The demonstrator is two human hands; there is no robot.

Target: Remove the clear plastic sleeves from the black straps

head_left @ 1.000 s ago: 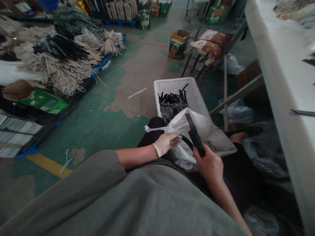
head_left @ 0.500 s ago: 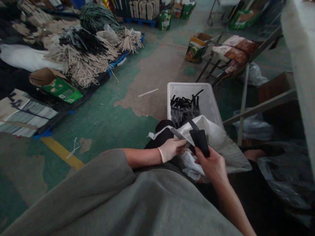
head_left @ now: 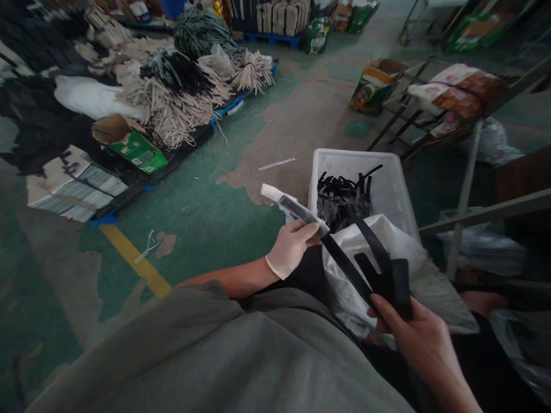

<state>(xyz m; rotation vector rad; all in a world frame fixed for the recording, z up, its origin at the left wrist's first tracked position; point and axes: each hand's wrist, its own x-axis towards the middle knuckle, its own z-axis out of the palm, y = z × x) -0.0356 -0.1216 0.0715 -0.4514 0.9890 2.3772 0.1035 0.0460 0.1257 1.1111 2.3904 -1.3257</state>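
Observation:
My left hand (head_left: pixel 290 246), in a pale glove, pinches a whitish, see-through plastic sleeve (head_left: pixel 297 209) around the end of a black strap (head_left: pixel 346 264). The strap stretches tilted down to my right hand (head_left: pixel 424 332), which is bare and closed on its other end. Against that palm is a dark rectangular piece (head_left: pixel 401 287) with further black bands; how they join I cannot tell. Beneath the hands, a white woven sack (head_left: pixel 344 298) lies across my lap. Just beyond it, a white plastic tub (head_left: pixel 407 195) holds a heap of short black strips (head_left: pixel 344 198).
Beige and black strap bundles (head_left: pixel 172 103) cover pallets at the left, near a green carton (head_left: pixel 138 152). A metal frame (head_left: pixel 465 189) and a chair with a patterned cushion (head_left: pixel 460 86) stand at the right. A thin white strip (head_left: pixel 276 164) lies on the floor.
My hands have moved apart, pulling the black strap out long between them. The right hand went right and down. The plastic sleeve now surrounds the strap's end. The view has shifted left.

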